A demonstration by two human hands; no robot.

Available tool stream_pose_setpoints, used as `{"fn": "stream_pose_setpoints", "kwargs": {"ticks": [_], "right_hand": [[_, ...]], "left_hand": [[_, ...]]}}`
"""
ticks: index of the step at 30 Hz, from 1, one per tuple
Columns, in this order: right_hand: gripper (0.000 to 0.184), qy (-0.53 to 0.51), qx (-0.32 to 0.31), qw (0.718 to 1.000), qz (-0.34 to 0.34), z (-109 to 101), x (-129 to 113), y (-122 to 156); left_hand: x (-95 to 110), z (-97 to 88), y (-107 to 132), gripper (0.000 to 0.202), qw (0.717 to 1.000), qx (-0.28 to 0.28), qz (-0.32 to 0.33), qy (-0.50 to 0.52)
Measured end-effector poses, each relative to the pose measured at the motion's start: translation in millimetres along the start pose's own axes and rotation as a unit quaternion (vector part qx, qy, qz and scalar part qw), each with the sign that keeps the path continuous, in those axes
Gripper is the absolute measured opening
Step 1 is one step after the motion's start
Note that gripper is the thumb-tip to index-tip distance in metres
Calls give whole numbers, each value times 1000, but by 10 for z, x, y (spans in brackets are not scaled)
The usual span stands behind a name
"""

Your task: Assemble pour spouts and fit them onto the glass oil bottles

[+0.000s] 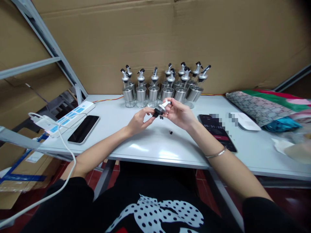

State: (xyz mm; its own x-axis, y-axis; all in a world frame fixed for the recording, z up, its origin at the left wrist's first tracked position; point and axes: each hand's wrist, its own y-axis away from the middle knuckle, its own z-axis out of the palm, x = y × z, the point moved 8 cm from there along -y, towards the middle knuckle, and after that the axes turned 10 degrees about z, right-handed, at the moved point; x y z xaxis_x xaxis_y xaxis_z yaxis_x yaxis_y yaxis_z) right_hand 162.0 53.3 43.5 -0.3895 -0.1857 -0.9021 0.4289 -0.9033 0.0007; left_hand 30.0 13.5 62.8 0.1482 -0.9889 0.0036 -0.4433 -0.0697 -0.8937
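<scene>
Between my hands, above the white table [145,139], is a silver and black bottle pourer [161,109], tilted with its spout to the right. My left hand [141,120] is closed on the ribbed black stopper end. The fingers of my right hand [178,113] pinch the spout end. Small black pieces show just below the pourer, near my right fingertips; their kind I cannot tell. A little black cap-like piece [171,132] lies on the table below my hands. Behind stand several glass and steel bottles [154,92] with similar pourers fitted.
A power strip [73,117] with a white cable and a dark phone [84,129] lie at the left. On the right are a phone with a running timer [217,133], a white device [245,121] and patterned cloth [257,105]. A cardboard wall [155,38] stands behind.
</scene>
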Motion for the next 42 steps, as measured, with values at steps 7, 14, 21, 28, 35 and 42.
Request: {"fn": "stream_pose_setpoints", "kwargs": {"ticks": [7, 14, 21, 28, 35, 42], "right_hand": [[22, 31, -24, 999, 8, 102, 12, 27], [27, 63, -40, 997, 10, 125, 33, 17], [27, 58, -44, 997, 31, 127, 94, 14], [29, 51, -34, 997, 45, 81, 122, 5], [31, 44, -37, 997, 47, 84, 137, 8], [32, 45, -31, 997, 58, 78, 165, 7]], "left_hand": [[-35, 54, 43, 19, 999, -24, -6, 20], [-74, 45, 35, 55, 999, -11, -18, 27], [-19, 103, 29, 58, 995, -92, 15, -31], [-69, 127, 53, 51, 992, -119, -4, -41], [-167, 139, 94, 48, 989, -129, -52, -55], [-130, 117, 68, 47, 991, -119, -40, -40]]}}
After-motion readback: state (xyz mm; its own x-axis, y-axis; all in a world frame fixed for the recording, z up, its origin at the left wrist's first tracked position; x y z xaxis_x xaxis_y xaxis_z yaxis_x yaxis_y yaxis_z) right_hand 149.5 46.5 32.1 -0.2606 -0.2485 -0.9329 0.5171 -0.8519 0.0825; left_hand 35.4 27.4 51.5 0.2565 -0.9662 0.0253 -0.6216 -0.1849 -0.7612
